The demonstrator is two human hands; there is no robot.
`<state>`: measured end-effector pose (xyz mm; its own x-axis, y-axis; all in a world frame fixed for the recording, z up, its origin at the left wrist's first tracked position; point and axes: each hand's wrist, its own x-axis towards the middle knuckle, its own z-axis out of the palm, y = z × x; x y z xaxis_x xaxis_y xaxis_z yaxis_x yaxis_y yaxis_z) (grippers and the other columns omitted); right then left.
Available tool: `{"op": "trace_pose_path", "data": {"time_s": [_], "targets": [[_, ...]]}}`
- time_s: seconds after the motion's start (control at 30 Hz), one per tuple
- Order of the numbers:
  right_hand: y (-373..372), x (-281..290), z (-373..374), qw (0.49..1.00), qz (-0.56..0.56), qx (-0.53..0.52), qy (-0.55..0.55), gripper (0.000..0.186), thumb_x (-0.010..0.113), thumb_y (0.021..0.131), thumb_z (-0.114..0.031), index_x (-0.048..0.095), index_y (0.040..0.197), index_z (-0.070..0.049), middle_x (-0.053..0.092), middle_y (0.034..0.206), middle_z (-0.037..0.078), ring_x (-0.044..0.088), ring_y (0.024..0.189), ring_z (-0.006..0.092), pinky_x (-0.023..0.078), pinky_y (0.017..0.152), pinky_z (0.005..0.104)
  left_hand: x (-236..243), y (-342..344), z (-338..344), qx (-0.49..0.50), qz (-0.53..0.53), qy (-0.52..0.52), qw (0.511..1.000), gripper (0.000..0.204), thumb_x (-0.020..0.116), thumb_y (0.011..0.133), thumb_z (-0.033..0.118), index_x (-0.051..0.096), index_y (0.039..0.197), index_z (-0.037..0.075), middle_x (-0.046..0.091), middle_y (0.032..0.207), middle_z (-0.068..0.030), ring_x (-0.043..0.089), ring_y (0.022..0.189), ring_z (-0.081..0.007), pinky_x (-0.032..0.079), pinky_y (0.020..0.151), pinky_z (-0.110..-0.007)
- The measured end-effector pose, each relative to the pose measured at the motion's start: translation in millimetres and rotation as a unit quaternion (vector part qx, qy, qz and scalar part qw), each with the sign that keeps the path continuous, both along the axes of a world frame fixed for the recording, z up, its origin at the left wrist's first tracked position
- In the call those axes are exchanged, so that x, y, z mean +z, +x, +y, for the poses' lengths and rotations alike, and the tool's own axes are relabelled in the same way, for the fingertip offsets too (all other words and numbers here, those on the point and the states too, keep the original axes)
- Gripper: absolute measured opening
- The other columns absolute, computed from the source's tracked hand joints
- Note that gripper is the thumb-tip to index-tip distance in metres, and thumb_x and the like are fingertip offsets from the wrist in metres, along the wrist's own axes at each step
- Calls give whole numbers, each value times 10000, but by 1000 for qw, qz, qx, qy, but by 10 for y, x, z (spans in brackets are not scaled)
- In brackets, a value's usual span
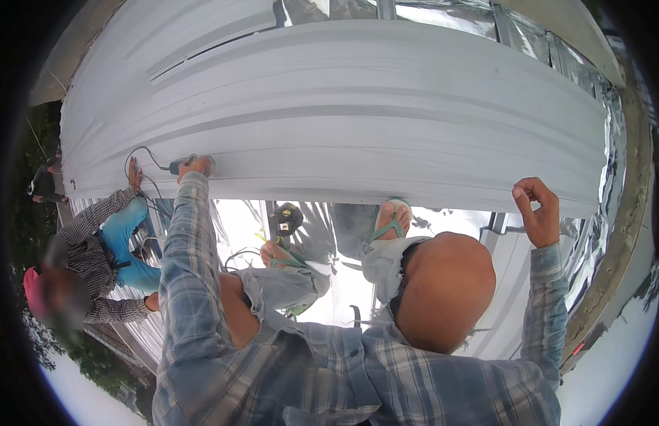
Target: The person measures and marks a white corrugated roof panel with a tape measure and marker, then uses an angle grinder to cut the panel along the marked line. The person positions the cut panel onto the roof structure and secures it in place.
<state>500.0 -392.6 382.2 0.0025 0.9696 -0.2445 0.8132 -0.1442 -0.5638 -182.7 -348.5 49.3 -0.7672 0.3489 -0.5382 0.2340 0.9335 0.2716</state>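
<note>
Corded tool in my left hand on a ribbed metal sheet.
My left hand (196, 166) is closed around the rounded, blue-green body of the tool (175, 168), which sits near the left part of the sheet's near edge; its thin, dark cord (141, 148) loops beside it. My right hand (542, 211), fingers loosely curled and thumb apart, is at the near edge's right end. The pale sheet (386, 131) is smooth between long, parallel ridges; crinkled, mirror-bright foil (457, 21) shows beyond its far edge.
</note>
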Motion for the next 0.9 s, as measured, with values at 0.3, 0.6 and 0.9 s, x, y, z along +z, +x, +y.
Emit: {"op": "trace_pose_path", "data": {"time_s": [0.3,0.6,0.9], "targets": [[482,1225,-1770,937,-132,-10,-324,271,609,870,-298,616,1041,-87,689,874,93,659,853,266,516,799,386,2597,574,-166,14,-256,-20,966,375,739,673,290,554,996,243,492,799,4,479,656,-153,425,537,-357],[-258,2298,-2220,937,65,-185,-288,236,605,866,-290,611,1042,-132,676,865,64,647,855,261,508,800,394,5548,1970,-428,37,-446,94,889,303,698,787,234,541,1046,227,585,900,-18,563,669,-204,460,549,-379],[-1582,2406,-1537,957,267,-29,-107,447,633,808,-239,528,1226,-120,588,1193,78,539,1171,286,449,953,440,7063,2836,-830,12,-553,34,832,436,694,799,233,532,1198,170,620,982,-53,615,813,-234,506,618,-390]]}}
